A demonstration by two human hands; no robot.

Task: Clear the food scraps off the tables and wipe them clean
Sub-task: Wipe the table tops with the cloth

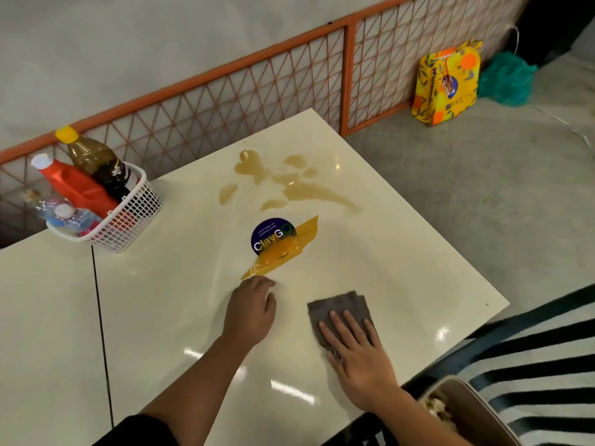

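The cream table (193, 317) fills most of the scene, butted along a dark seam against a second cream table (48, 317) at nine o'clock. Behind both, from nine round to one o'clock, runs an orange lattice fence (225, 101) against a pale wall. Grey concrete floor (483, 188) lies at three o'clock, and a black-and-white striped surface (547, 365) shows at five o'clock.

Towards twelve o'clock on the table a brown liquid spill (299, 188) lies in several puddles, well apart from both hands. At ten o'clock a white plastic basket (135, 220) sits at the table's far edge beside the seam, with a brown sauce bottle (96, 159) with a yellow cap and a red bottle (74, 185) with a white cap leaning inside it. On the floor at one o'clock a yellow paper bag (447, 82) leans on the fence, with a teal plastic bag (505, 78) just beside it.

Near the middle, a round dark-blue sticker (267, 236) is crossed by a strip of yellow tape (289, 249).

The right hand (354, 349), at five o'clock, lies flat with straight fingers, pressing on a folded grey cloth (341, 305) on the tabletop. The left hand (251, 313), at six o'clock, is arched with bent fingers whose tips meet the table at the tape's near end; whether it pinches the tape I cannot tell.
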